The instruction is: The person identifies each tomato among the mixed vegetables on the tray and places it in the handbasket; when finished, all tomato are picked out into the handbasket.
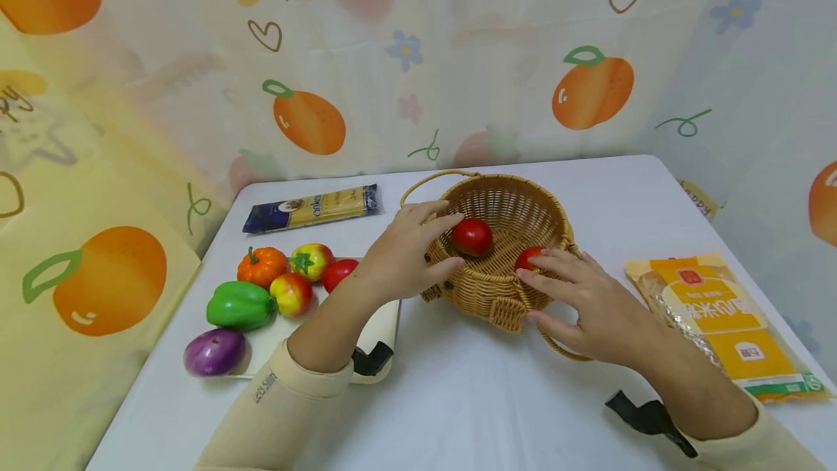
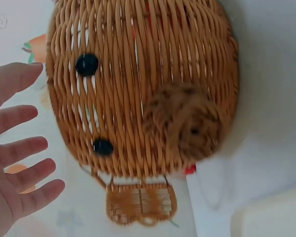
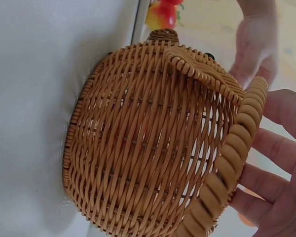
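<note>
An animal-shaped wicker basket (image 1: 472, 299) with black bead eyes stands in the middle of the white table. One smooth red fruit (image 1: 472, 237) lies inside at its left. A second red fruit (image 1: 525, 259) sits at the right, partly covered by fingers. My left hand (image 1: 408, 253) is at the basket's left rim, fingers spread and holding nothing; the left wrist view has this hand (image 2: 15, 153) apart from the wicker. Over the right rim reaches my right hand (image 1: 591, 304), its fingers extended. In the right wrist view that hand (image 3: 281, 182) is beside the rope-like handle (image 3: 227, 163).
To the left, a white tray (image 1: 386, 333) bears a green pepper (image 1: 240, 305), an eggplant (image 1: 214, 352), a small pumpkin (image 1: 261, 267) and several red-yellow fruits (image 1: 291, 294). A blue-and-yellow packet (image 1: 314, 209) lies behind it. An orange bag (image 1: 726, 318) is at the right edge.
</note>
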Motion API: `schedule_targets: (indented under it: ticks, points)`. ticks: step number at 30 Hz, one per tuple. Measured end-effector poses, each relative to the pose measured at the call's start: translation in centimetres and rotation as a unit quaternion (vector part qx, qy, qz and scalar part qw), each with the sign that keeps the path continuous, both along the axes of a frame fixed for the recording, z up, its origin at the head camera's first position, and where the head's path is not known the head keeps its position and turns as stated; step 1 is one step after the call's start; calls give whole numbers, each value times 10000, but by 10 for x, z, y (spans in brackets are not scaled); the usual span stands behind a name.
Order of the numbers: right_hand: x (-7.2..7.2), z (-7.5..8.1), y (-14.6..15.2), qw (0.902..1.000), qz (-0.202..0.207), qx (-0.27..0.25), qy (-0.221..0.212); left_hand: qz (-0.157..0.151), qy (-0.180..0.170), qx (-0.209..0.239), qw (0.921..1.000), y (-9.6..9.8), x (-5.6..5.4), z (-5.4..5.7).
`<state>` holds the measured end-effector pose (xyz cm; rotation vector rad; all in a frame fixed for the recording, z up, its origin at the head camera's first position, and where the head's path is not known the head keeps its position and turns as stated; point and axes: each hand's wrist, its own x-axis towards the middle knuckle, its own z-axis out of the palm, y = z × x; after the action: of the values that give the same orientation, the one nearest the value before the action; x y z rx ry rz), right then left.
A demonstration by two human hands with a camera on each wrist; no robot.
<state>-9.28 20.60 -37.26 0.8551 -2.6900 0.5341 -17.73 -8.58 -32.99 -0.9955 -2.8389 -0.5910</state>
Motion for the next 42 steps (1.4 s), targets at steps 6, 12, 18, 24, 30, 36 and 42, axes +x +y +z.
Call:
schedule_targets:
  ticks: [6, 12, 18, 24, 30, 36, 42]
  points:
    - [2, 0, 2, 10000, -3, -28, -13, 334, -135, -140, 9993, -24, -2, -4]
    - [3, 0, 3, 10000, -33, -32, -39, 612, -272, -385, 9970, -46, -5, -14]
    - [4, 0, 3, 9999, -66, -24, -148, 855, -534, -662, 9927, -67, -7, -29]
    - [3, -1, 3, 9999, -41, -43, -121, 1092, -481, -1169, 9859, -87, -8, -47]
    - [3, -2, 4, 9999, -26, -102, -104, 1167, -384, -1536, 9805, -98, -8, -59]
    - [3, -1, 4, 9998, 21, -170, -33, 1141, -428, -1467, 9816, -101, -8, -62]
    - [2, 0, 3, 9999, 30, -158, -6, 1140, -720, -1653, 9770, -104, -6, -57]
